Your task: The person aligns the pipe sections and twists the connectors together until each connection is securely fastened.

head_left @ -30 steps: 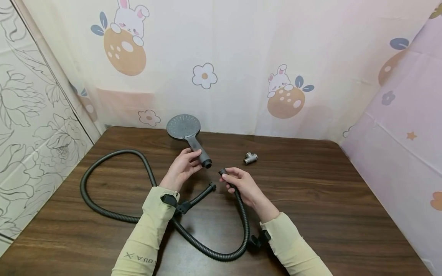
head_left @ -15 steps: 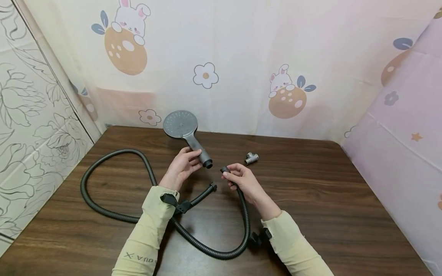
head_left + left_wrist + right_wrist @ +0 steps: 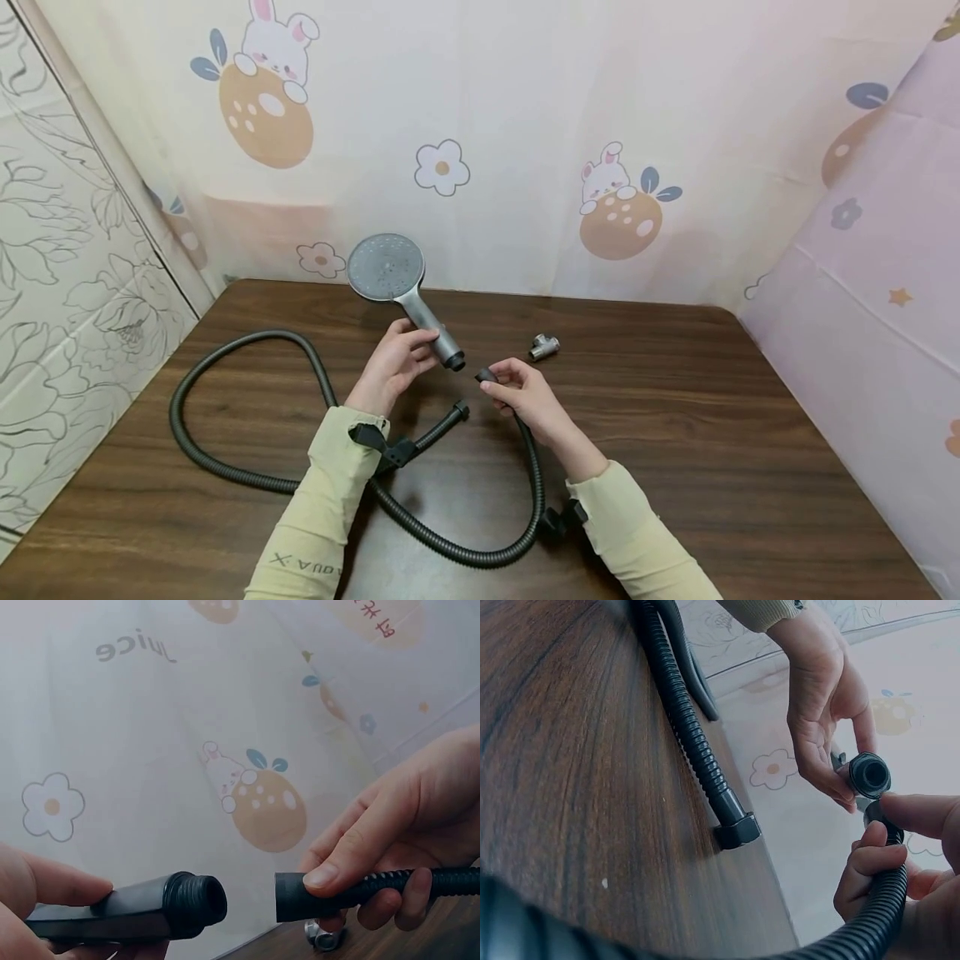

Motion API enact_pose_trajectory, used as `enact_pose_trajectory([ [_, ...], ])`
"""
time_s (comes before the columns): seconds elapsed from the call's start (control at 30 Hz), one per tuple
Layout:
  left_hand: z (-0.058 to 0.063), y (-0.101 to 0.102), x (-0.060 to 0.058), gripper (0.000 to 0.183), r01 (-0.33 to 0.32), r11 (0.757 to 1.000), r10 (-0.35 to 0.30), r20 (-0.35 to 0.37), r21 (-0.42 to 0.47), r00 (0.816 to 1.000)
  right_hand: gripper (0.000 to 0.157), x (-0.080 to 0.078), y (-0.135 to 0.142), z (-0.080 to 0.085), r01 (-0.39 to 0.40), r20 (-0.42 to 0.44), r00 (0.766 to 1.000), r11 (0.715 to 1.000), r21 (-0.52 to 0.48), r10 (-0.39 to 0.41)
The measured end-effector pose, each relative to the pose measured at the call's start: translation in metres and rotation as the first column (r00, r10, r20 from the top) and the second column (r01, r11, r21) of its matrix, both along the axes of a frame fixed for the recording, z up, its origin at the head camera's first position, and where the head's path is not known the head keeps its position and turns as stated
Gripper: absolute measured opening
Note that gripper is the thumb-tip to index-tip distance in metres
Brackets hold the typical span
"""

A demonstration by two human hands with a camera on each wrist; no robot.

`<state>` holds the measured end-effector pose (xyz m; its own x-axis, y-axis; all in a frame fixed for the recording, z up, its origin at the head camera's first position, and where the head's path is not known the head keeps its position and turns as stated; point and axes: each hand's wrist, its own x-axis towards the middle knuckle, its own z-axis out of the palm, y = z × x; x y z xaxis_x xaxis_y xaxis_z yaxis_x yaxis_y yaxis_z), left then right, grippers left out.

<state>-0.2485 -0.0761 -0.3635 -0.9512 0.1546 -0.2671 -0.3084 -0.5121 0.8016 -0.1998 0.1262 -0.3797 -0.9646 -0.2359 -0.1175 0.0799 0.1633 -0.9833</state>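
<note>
Grey shower head, gripped in your left hand, slants diagonally, threaded end rightward and toward you. Your right hand pinches the black hose, its end facing the threads, apart.

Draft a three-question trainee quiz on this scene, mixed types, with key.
1. Which hand holds the shower head, and which the hose?
2. True or false: the hose is joined to the shower head.
3. Fill in: the metal fitting lies on the ____.

Key:
1. Left hand: shower head; right hand: hose.
2. False; a gap shows between them.
3. Table.
</note>
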Motion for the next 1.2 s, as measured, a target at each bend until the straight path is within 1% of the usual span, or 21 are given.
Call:
enact_pose_trajectory([
  [0.1,0.0,-0.001,-0.001,0.05,-0.002,0.999,0.001,-0.013,-0.048,1.0,0.029,-0.001,-0.001,-0.001,-0.008,-0.012,1.0,1.0,0.01,0.008],
  [0.2,0.001,-0.001,-0.001,0.051,-0.004,0.997,0.002,-0.025,-0.073,1.0,0.03,-0.001,-0.002,-0.001,0.003,-0.017,1.0,1.0,0.008,-0.003],
  [0.37,0.002,0.0,0.0,0.049,-0.012,0.997,0.011,-0.025,-0.075,1.0,0.03,0.0,-0.004,0.0,0.042,-0.013,0.999,0.999,0.019,-0.042],
  [0.53,0.004,0.0,-0.001,0.046,-0.04,0.997,0.038,-0.036,-0.069,0.999,0.028,0.0,-0.006,0.002,0.051,-0.059,0.997,0.997,0.062,-0.048],
  [0.63,0.004,0.0,0.0,0.046,-0.041,0.997,0.039,-0.032,-0.062,0.999,0.028,0.0,-0.007,0.002,0.061,-0.082,0.995,0.994,0.088,-0.053],
  [0.73,0.003,0.0,0.001,0.048,-0.035,0.996,0.032,-0.031,-0.085,0.999,0.028,0.001,-0.008,0.002,0.075,-0.097,0.993,0.989,0.126,-0.063],
  [0.83,0.003,0.001,0.002,0.049,-0.039,0.992,0.033,-0.051,-0.116,0.998,0.028,0.002,-0.009,0.003,0.091,-0.111,0.991,0.984,0.151,-0.075],
  [0.97,0.003,0.002,0.003,0.051,-0.049,0.988,0.036,-0.088,-0.146,0.995,0.028,0.004,-0.009,0.004,0.107,-0.12,0.989,0.982,0.154,-0.089],
  [1.1,0.003,0.005,0.005,0.054,-0.057,0.981,0.04,-0.098,-0.183,0.994,0.029,0.006,-0.009,0.005,0.093,-0.106,0.991,0.985,0.148,-0.077],
  [1.2,0.004,0.006,0.006,0.055,-0.058,0.978,0.037,-0.103,-0.201,0.994,0.03,0.008,-0.009,0.01,0.077,-0.091,0.994,0.989,0.128,-0.066],
])
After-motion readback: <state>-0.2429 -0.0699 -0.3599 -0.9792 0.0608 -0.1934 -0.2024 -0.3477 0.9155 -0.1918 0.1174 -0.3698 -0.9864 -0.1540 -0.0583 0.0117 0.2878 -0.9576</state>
